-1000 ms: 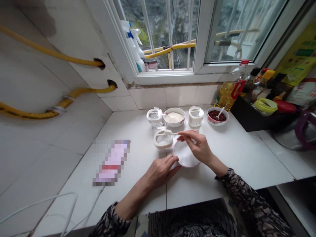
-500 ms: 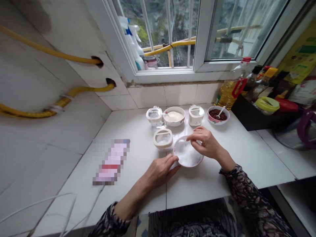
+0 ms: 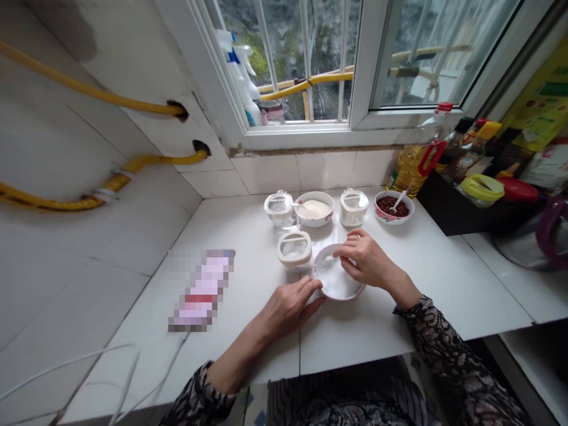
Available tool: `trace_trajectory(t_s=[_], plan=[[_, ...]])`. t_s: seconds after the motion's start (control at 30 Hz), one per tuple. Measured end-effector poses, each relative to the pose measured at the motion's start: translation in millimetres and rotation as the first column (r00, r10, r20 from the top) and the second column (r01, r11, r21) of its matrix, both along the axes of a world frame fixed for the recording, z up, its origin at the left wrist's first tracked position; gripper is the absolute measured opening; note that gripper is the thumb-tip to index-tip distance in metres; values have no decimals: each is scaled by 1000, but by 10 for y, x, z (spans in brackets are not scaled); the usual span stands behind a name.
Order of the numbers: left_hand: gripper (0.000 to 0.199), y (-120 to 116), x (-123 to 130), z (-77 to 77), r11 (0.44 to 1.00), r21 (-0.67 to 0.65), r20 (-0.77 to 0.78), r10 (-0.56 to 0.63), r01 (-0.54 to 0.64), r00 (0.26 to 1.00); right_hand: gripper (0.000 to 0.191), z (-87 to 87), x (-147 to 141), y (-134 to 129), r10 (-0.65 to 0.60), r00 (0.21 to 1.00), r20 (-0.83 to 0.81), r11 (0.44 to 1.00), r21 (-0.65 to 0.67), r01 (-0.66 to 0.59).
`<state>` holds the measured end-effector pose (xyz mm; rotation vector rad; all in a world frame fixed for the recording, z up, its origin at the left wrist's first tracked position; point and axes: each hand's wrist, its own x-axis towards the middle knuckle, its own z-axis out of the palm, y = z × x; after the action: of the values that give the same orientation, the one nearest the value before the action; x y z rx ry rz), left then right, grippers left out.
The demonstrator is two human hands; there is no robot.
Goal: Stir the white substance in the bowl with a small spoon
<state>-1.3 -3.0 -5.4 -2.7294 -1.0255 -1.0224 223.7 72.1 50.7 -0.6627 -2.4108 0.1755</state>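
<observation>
A bowl [image 3: 339, 288] of white granules stands on the counter in front of me. My left hand [image 3: 290, 305] grips its left rim, with the thumb on top and the fingers against the outer side. Over the bowl's right side, my right hand [image 3: 361, 258] pinches what looks like a small white spoon [image 3: 329, 258], whose end dips into the granules. The fingers cover most of that spoon. Just behind the bowl, to the left, sits a cream-rimmed seasoning jar [image 3: 294, 248] with a clear lid.
Farther back are another clear jar [image 3: 281, 208], a bowl of pale powder [image 3: 316, 209], a third jar [image 3: 354, 207] and a bowl of dark red bits [image 3: 394, 207] with a spoon. An oil bottle [image 3: 415, 160] and a black rack [image 3: 448, 204] stand right. A blurred flat object [image 3: 204, 290] lies left.
My right hand has shifted slightly left over the bowl, and more of the spoon's white end shows in the granules. My left hand keeps its hold on the rim.
</observation>
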Motion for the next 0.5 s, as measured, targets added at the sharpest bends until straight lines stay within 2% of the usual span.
trace_trajectory(t_s=[0.1,0.23,0.3,0.5], plan=[[15,1,-3,-2,1000,-2,-1,2,-2,1000,22,-4,-1,-5,-4,1000,-19,1000,-16,4],[16,-2,-9,-9,1000,-11,-4,-4,4,1000,22,-28,17,15,-128,990,-56,992,15,129],[16,-3,-10,-9,1000,-14,-1,-2,2,1000,22,-49,12,23,-145,989,-22,989,9,145],[14,-4,-11,5,1000,-16,0,-3,3,1000,24,-96,-37,13,-144,990,-4,982,-124,142]])
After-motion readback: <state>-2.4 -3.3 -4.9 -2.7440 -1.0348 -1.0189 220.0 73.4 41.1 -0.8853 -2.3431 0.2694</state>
